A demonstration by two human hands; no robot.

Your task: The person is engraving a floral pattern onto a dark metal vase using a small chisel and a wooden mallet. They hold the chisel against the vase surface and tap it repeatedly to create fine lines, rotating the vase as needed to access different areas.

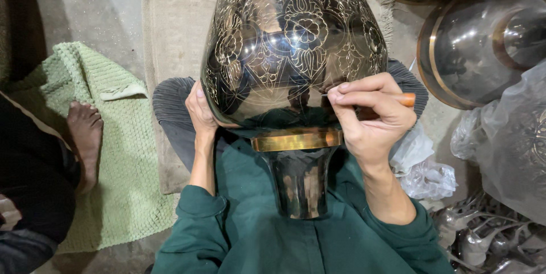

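A large dark metal vase (293,40) with fine engraved flower patterns and a brass band at its neck rests on my lap, its mouth toward my chest. My left hand (200,109) presses flat against the vase's left side, steadying it. My right hand (372,112) pinches a thin engraving tool with an orange handle (407,100), its tip against the vase's lower right surface. Green sleeves cover both my forearms.
Another person's bare foot (85,129) rests on a green mat (122,154) at the left. A beige cloth (170,29) lies under the vase. More dark brass-rimmed vessels (478,40) stand at the upper right, with clear plastic bags (506,137) and shiny metal pieces (489,240) below them.
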